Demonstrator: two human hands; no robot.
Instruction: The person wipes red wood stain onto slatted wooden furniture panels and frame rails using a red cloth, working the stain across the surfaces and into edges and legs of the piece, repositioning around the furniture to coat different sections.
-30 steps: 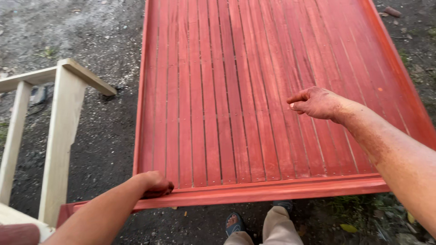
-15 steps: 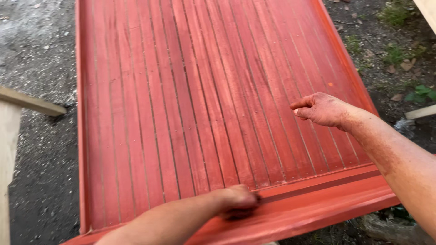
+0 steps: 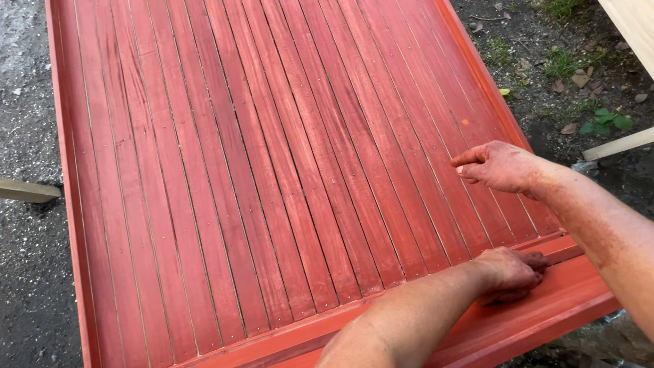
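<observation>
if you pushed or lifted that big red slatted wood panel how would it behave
The red slatted panel would likely stay stiff: many boards sit nailed inside a solid frame. It is probably heavy and awkward, being far wider than the left hand. Flat, so unlikely to roll.

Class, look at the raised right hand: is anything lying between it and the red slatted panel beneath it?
Nothing visible. The right hand hovers over bare slats of the red panel; the left hand presses the panel's near rail, off to the side.

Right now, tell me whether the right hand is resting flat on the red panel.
No: the right hand hovers above the red panel, fingers curled.
</observation>
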